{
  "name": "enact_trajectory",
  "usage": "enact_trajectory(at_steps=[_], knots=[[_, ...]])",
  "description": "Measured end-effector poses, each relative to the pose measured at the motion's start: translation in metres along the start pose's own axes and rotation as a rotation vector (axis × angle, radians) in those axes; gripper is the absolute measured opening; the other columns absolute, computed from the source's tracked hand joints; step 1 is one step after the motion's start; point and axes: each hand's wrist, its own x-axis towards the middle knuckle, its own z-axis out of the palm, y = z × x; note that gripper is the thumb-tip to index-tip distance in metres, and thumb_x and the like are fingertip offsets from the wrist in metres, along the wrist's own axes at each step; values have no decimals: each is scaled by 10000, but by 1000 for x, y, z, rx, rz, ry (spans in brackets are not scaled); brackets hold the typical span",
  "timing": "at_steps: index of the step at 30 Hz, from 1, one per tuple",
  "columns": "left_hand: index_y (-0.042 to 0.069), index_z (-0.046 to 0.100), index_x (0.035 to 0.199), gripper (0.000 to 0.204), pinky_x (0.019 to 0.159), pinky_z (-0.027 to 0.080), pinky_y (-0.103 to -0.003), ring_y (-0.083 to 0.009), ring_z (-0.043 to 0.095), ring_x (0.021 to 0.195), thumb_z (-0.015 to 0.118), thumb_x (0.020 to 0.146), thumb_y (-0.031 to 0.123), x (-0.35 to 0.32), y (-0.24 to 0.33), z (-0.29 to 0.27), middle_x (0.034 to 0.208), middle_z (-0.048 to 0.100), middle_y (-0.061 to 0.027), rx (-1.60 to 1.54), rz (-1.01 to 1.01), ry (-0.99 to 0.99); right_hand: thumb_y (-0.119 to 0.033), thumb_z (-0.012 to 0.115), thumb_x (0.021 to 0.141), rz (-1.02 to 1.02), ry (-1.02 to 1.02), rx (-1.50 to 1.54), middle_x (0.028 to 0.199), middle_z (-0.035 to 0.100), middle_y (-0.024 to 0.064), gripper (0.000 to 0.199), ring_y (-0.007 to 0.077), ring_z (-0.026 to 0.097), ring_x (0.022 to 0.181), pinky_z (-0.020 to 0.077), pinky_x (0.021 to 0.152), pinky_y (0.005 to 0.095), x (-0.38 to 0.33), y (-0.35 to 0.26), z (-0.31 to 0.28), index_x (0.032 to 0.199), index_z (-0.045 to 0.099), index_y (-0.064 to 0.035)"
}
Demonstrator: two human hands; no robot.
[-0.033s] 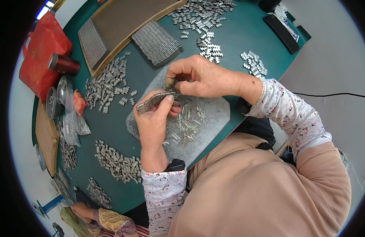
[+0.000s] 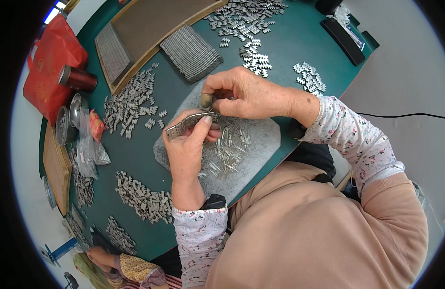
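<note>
A short strip of joined metal links (image 2: pixel 187 123) is gripped between the thumb and fingers of my left hand (image 2: pixel 185 151), above a grey felt-like pad (image 2: pixel 263 139). My right hand (image 2: pixel 253 94) is closed in a pinch at the strip's right end, its thumb and forefinger close to the metal. Whatever lies between those fingertips is too small to make out. Loose thin metal pins (image 2: pixel 228 150) lie scattered on the pad below both hands.
Piles of metal links (image 2: pixel 143 197) cover parts of the green table (image 2: pixel 135 154). A block of stacked strips (image 2: pixel 191 52) lies beside a wooden-edged tray (image 2: pixel 155 45). To the left are a red bag (image 2: pixel 58 58), a dark red tumbler (image 2: pixel 78 79) and another person's arm (image 2: pixel 104 258).
</note>
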Motion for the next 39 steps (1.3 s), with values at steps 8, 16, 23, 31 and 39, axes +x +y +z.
enact_trajectory(at_steps=[8,16,23,31,39], knots=[[-71,644,931,107,565,527,-234,-131,639,619,635,848,-4,-1,-7,3,764,654,-84,39,49,36,28,586,742,-148,29,-256,794,621,108,151,205,626,728,517,652,311,-2,-5,3,892,589,15],[-61,653,906,81,569,525,-227,-121,638,616,617,852,-12,-2,0,0,763,654,-71,51,38,-3,-59,693,724,-241,142,-397,824,614,176,196,354,633,771,508,641,429,-9,-7,13,870,595,28],[-50,656,893,77,555,520,-232,-128,634,583,610,858,2,-2,1,1,719,656,-82,-1,30,5,-45,720,731,-411,284,-680,805,575,109,231,284,617,695,511,557,357,-18,-4,19,931,610,-10],[-56,652,900,74,525,513,-243,-147,630,560,616,849,-17,-4,-7,5,733,665,-112,-247,10,51,-79,679,756,-341,289,-603,801,558,138,165,336,608,711,512,594,413,-22,-10,28,832,555,0],[-62,654,890,74,527,515,-244,-149,631,559,639,854,2,-2,-7,6,736,668,-115,-205,33,23,-73,660,764,-360,255,-618,800,560,147,138,339,603,697,505,596,424,-28,-4,33,829,559,-5]])
